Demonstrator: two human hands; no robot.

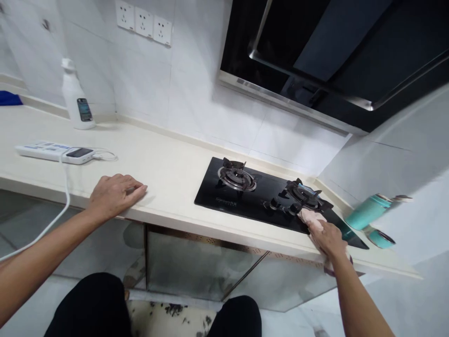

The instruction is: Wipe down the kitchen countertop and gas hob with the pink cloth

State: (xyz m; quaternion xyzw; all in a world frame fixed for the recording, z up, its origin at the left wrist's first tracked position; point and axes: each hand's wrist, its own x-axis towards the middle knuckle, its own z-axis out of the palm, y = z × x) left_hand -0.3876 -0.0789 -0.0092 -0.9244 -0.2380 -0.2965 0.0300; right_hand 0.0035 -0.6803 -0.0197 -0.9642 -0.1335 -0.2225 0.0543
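Observation:
My right hand (pixel 331 239) is closed on a pale pink cloth (pixel 310 217). It presses the cloth to the front right part of the black gas stove (pixel 224 199), beside the knobs (pixel 282 207); part of the cloth hangs over the counter's front edge. Just behind that hand stands the right burner (pixel 307 194); the left burner (pixel 237 178) is farther off. My left hand (pixel 115 193) rests on the cream countertop (pixel 168 187) near its front edge, holding nothing, with the thumb apart and the fingers loosely bent.
A white power bank (pixel 56 152) with a cable lies left of my left hand. Behind it stands a white bottle (pixel 77 100). At the right end are a teal tumbler (pixel 368 213) and a teal cup (pixel 381 238). A black range hood (pixel 315 61) overhangs the stove; cabinet doors (pixel 199 262) are below.

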